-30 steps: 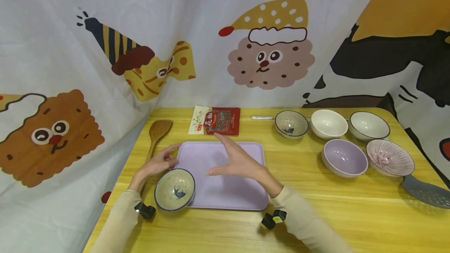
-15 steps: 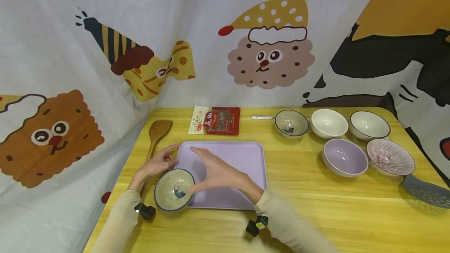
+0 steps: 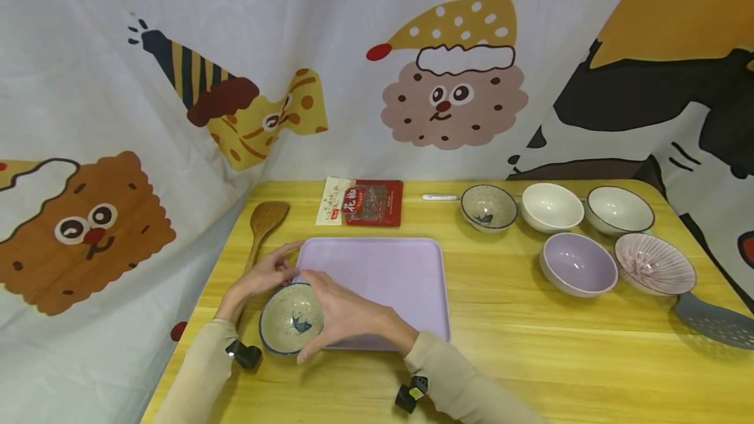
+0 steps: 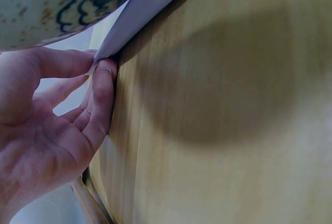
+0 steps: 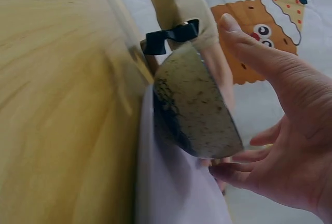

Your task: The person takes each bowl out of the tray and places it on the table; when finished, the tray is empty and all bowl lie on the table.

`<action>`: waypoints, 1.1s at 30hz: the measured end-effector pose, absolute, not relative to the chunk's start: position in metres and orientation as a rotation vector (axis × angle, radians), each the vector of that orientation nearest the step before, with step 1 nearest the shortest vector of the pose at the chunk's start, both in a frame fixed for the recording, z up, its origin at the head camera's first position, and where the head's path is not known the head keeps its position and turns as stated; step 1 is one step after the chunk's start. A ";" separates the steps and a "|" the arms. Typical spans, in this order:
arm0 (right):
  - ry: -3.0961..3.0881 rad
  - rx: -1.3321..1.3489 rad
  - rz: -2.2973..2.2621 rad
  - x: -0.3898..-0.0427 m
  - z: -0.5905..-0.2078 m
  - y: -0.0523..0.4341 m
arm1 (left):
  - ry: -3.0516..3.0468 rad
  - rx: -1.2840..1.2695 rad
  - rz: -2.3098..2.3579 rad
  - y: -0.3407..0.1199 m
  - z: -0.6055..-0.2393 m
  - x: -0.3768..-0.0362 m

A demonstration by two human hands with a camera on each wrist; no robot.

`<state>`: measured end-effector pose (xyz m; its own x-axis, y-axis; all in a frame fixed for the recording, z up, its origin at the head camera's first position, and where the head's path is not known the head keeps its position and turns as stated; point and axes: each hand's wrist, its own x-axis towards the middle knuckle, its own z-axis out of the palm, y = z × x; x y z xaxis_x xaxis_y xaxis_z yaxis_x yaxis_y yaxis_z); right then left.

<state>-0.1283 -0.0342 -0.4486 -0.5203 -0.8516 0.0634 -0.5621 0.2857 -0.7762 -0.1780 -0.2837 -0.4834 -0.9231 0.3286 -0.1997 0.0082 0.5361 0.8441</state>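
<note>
Two hands at a speckled bowl on the corner of a lilac tray.

From the left: a wooden spoon point(image 3: 263, 228) lies on the yellow table point(image 3: 530, 345); the left hand point(image 3: 265, 275) pinches the lilac tray point(image 3: 383, 273) by its left edge, fingers curled round the rim. The speckled bowl point(image 3: 290, 318) sits on the tray's near-left corner, overhanging it. The right hand point(image 3: 344, 316) spreads beside it, fingers at the bowl's rim; whether they grip it cannot be told. Five more bowls point(image 3: 577, 264) stand well apart at the right.
</note>
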 end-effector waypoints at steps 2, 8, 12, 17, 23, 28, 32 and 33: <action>2.200 -1.283 -1.076 -0.127 -0.452 -0.037 | 2.444 0.279 1.339 -0.284 -0.483 -0.178; 2.238 -1.287 -1.014 -0.125 -0.460 -0.039 | 2.452 0.275 1.329 -0.282 -0.484 -0.178; 2.277 -1.294 -1.034 -0.125 -0.463 -0.039 | 2.447 0.274 1.347 -0.281 -0.485 -0.179; 2.307 -1.335 -1.102 -0.128 -0.467 -0.038 | 2.456 0.273 1.349 -0.281 -0.485 -0.178; 2.337 -1.329 -1.200 -0.128 -0.469 -0.035 | 2.491 0.265 1.319 -0.283 -0.484 -0.177; 2.358 -1.284 -1.275 -0.126 -0.467 -0.028 | 2.526 0.281 1.292 -0.282 -0.483 -0.175; 2.374 -1.254 -1.311 -0.124 -0.465 -0.020 | 2.538 0.288 1.282 -0.282 -0.482 -0.175; 2.376 -1.244 -1.320 -0.124 -0.464 -0.018 | 2.540 0.290 1.277 -0.282 -0.482 -0.175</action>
<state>-0.1240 -0.0179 -0.4637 -0.6441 -0.7248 0.2447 -0.5907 0.2680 -0.7611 -0.1754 -0.2820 -0.4824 -0.9396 0.3021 -0.1607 0.0513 0.5886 0.8068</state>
